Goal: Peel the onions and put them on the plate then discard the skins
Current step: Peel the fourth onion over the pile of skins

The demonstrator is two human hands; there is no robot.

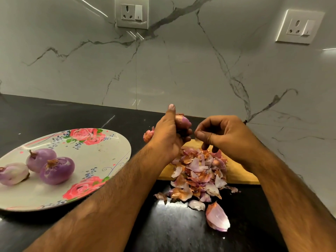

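**Onion gripped over the skins [198, 175]**

The left hand [169, 135] curled round a part-peeled onion [182, 121] near the countertop's [54, 115] back edge. The right hand's [225, 135] thumb and forefinger met; whether they pinched anything could not be told. Three peeled onions [57, 170] lay on the plate [125, 148], leftward.

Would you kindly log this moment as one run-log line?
stage: peeling | left hand: grips onion | right hand: curled beside it, pinch unclear | plate: three peeled onions | skins: heaped over board and counter

Left hand [169, 137] around an onion [184, 122], thumb up; right hand [225, 135] close beside, fingers curled.
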